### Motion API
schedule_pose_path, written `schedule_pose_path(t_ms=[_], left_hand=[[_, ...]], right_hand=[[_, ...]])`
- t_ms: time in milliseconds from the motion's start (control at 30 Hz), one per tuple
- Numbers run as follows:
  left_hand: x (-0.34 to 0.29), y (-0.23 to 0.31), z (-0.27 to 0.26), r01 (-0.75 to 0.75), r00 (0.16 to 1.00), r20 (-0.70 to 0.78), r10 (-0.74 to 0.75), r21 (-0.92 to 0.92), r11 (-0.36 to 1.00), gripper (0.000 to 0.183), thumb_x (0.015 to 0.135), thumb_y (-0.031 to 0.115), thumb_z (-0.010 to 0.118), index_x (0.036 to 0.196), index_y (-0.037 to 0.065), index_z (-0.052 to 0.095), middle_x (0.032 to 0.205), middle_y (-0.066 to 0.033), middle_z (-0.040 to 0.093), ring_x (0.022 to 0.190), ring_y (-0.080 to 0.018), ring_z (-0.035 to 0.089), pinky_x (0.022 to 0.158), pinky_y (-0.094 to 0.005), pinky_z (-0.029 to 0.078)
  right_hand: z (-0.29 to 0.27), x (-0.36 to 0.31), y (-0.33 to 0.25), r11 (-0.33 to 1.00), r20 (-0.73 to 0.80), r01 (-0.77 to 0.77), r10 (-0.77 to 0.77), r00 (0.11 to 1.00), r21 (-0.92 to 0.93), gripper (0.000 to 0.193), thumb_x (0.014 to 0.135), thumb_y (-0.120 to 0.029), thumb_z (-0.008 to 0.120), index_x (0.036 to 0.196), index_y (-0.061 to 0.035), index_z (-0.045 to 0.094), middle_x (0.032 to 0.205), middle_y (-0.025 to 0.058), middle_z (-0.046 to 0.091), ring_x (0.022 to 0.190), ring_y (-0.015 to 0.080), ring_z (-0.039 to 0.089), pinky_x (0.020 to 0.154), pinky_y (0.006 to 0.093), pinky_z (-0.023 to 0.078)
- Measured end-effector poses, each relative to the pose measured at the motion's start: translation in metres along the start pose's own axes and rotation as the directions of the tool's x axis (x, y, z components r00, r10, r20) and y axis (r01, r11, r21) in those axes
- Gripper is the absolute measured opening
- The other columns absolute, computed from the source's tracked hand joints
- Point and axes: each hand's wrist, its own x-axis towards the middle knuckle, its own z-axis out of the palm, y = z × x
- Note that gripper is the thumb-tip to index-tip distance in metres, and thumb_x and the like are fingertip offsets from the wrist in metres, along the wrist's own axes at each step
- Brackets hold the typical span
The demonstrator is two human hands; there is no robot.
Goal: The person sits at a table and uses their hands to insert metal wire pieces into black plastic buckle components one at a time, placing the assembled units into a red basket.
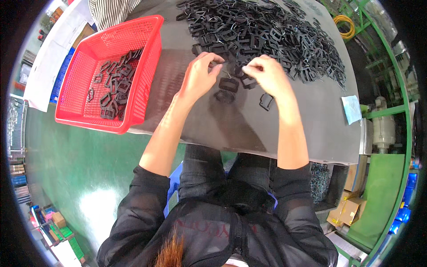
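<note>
Bare left hand (201, 74), bare right hand (268, 76): fingers curled; whether grasping anything, can't tell. Black rectangular plastic-looking frame (228, 84) near; probably best handled lightly, wrists steady.

A glossy green floor (111, 153) spreads across the left, reflecting a white patch of light (100, 207). A grey-covered table (311, 120) stands in the middle, with a green metal frame (386, 111) to the right and cardboard boxes (352, 210) near right.

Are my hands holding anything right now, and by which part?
That can't be told: the left hand and right hand are curled near black pieces, but any hold is too small to make out.
</note>
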Motion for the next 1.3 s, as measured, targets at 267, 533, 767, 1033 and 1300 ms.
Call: schedule_pose_path(t_ms=[267,533,767,1033,1300], left_hand=[[0.035,-0.011,0.051,-0.102,0.995,0.015,0.101,0.202,0.974,0.019,0.078,0.017,0.064,0.092,0.004,0.064,0.089,-0.0107,0.061,0.081,-0.0263,0.06,0.073,-0.0358,0.048],[0.053,0.014,0.094,-0.243,0.968,0.066,0.242,0.492,0.836,0.019,0.073,0.025,0.068,0.082,0.009,0.065,0.083,-0.0086,0.058,0.086,-0.0269,0.058,0.074,-0.0387,0.049],[0.077,0.064,0.048,-0.311,0.929,-0.125,0.349,0.251,0.917,0.014,0.075,0.021,0.069,0.08,0.008,0.068,0.079,-0.0071,0.064,0.072,-0.0229,0.062,0.065,-0.0321,0.048],[0.083,0.068,0.04,-0.338,0.906,0.355,0.229,0.283,0.898,0.016,0.08,0.018,0.06,0.088,0.004,0.063,0.075,-0.0121,0.065,0.074,-0.0295,0.063,0.07,-0.0368,0.048],[0.103,0.058,0.037,-0.018,0.869,0.466,-0.167,0.368,0.93,0.024,0.071,0.014,0.053,0.09,0.007,0.067,0.091,-0.015,0.066,0.088,-0.029,0.064,0.079,-0.0393,0.049]], right_hand=[[-0.045,-0.026,0.047,0.985,-0.159,-0.039,0.066,0.985,0.166,0.013,0.079,-0.015,0.065,0.082,-0.0031,0.065,0.076,0.0091,0.057,0.069,0.0206,0.056,0.065,0.0298,0.042],[-0.051,-0.048,0.059,0.94,-0.22,-0.105,0.183,0.958,0.326,0.013,0.081,-0.013,0.065,0.085,-0.0009,0.064,0.076,0.0028,0.055,0.068,0.0114,0.05,0.063,0.0259,0.04],[-0.064,-0.069,0.071,0.885,-0.194,-0.201,0.304,0.933,0.419,0.013,0.082,-0.013,0.064,0.086,-0.0013,0.063,0.066,-0.0022,0.051,0.06,0.0065,0.044,0.056,0.0219,0.037],[-0.058,-0.08,0.074,0.966,-0.177,-0.23,0.248,0.953,0.117,0.018,0.083,-0.015,0.06,0.09,0.0008,0.061,0.077,0.014,0.063,0.069,0.0207,0.058,0.066,0.0307,0.045],[-0.071,-0.089,0.089,0.935,-0.107,-0.262,0.294,0.95,0.239,0.02,0.083,-0.017,0.06,0.09,0.0011,0.06,0.074,0.0117,0.062,0.063,0.0198,0.054,0.063,0.0305,0.044]])
